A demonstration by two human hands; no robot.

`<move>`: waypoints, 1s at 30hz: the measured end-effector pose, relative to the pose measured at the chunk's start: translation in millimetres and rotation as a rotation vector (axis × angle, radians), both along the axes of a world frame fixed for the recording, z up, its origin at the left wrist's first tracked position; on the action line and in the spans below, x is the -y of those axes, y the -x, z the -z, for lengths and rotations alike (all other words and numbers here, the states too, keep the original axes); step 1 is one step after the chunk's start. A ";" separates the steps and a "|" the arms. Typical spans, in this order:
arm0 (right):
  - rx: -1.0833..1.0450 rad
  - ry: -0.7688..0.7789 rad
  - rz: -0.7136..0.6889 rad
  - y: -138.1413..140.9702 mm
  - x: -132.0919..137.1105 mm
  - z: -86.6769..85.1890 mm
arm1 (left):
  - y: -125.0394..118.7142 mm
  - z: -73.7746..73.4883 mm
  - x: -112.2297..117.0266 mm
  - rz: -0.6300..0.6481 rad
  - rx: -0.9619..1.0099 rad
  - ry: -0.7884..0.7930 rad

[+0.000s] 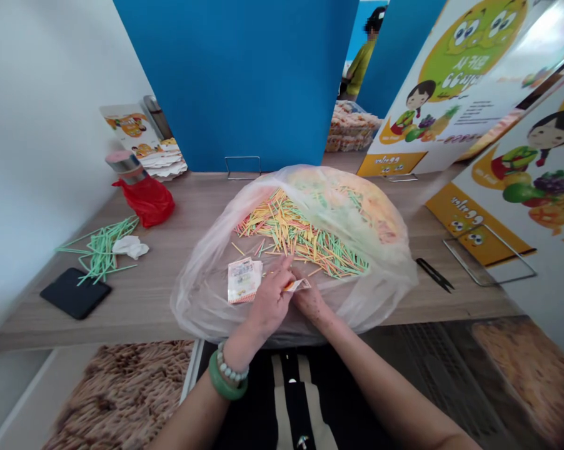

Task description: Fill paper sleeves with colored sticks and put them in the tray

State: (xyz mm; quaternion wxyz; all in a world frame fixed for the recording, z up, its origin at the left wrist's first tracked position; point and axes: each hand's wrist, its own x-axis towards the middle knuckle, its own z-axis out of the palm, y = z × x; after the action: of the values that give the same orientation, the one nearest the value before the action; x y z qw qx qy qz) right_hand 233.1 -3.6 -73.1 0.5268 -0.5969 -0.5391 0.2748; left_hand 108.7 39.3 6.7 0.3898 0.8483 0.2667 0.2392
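My left hand (pixel 271 299) and my right hand (pixel 309 301) meet over the near part of a large clear plastic bag (pixel 197 284). Their fingers are closed around a small printed packet (pixel 299 285), partly hidden by the hands. Just beyond the fingertips lies a heap of thin yellow, green and pink sticks (pixel 286 219) in the bag. Beside my left hand is a stack of flat printed packets (pixel 243 281). A green bangle (pixel 226 382) and a bead bracelet (pixel 231 365) circle my left wrist.
To the left are loose green sticks (pixel 101 247), a crumpled tissue (pixel 130 246), a black phone (pixel 75 292) and a red bag (pixel 151 200). Black tweezers (pixel 434 275) lie at the right. A blue panel (pixel 244 81) and printed boards (pixel 423 106) edge the table. A person (pixel 361 62) stands beyond.
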 end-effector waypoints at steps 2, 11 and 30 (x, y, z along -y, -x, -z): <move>0.005 0.010 -0.002 -1.5 3.2 -4.3 | 4.5 -0.2 -2.0 0.063 0.002 0.091; -0.073 0.026 -0.060 3.1 14.1 -31.5 | 24.1 14.6 -13.3 -0.335 0.397 0.706; -0.413 0.060 0.054 -22.6 11.4 -70.5 | 18.0 34.7 -9.7 -0.348 0.206 0.777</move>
State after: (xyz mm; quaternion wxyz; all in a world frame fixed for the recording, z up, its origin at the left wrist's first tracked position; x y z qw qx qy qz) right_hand 255.7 -15.0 -2.5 0.6153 -0.5575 -0.3952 0.3929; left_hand 90.7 49.0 -28.0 0.6583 0.5529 0.4356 0.2667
